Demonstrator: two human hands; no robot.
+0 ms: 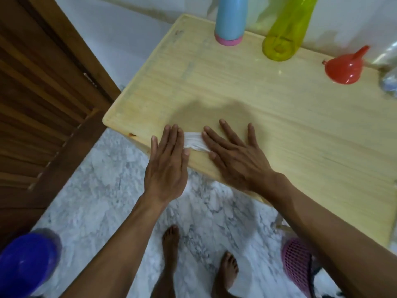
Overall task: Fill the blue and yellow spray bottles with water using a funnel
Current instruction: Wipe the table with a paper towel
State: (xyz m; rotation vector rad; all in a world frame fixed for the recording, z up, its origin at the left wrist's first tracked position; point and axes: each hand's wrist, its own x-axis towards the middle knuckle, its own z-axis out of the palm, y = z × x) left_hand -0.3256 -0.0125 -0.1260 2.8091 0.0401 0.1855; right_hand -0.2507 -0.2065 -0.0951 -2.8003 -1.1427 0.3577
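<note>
Head view of a pale wooden tabletop (268, 108) above a grey-white marbled floor (103, 190). Left hand (166, 164) and right hand (233, 155) lie flat at the near edge, fingers straight and together, each pressing one end of a small crumpled white cloth (194, 143) that lies between them (neither hand grips it). Along the far edge stand a light-blue plastic bottle with a pink base (229, 20) and, just to its right, a translucent yellow-green plastic bottle (285, 31); their tops are out of view. A red plastic funnel (343, 68) rests mouth-down farther right, beside a clear plastic item (388, 67) only partly visible. A slatted brown wooden door (43, 93) stands left.
</note>
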